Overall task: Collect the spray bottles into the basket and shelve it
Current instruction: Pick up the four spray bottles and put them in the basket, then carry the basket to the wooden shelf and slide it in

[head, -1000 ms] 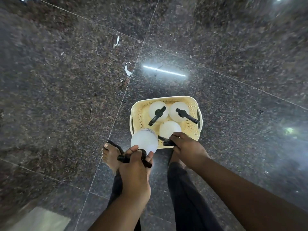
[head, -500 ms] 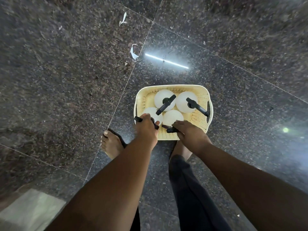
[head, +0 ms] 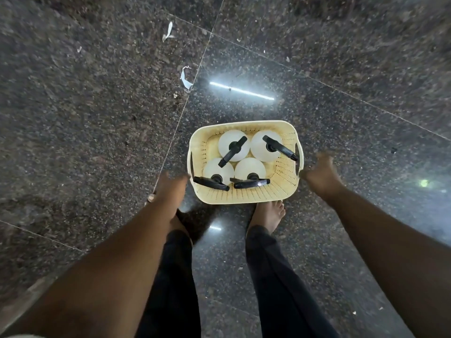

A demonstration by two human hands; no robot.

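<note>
A pale yellow perforated basket (head: 278, 191) stands on the dark granite floor just in front of my feet. Inside it stand several white spray bottles with black trigger heads, among them a back-left bottle (head: 231, 143), a back-right bottle (head: 264, 148), a front-left bottle (head: 216, 170) and a front-right bottle (head: 250, 168). My left hand (head: 170, 191) hovers beside the basket's left handle, blurred, holding nothing. My right hand (head: 319, 172) sits by the right handle, fingers spread, also blurred and empty.
White paper scraps (head: 186, 78) and another scrap (head: 168, 31) lie on the floor beyond the basket. A tube light's reflection (head: 241, 91) shines on the tile. My bare right foot (head: 268, 214) stands just behind the basket.
My left hand set its bottle into the basket's front left and let go. My right hand released the front-right bottle. Both hands moved outward to the basket's sides.
</note>
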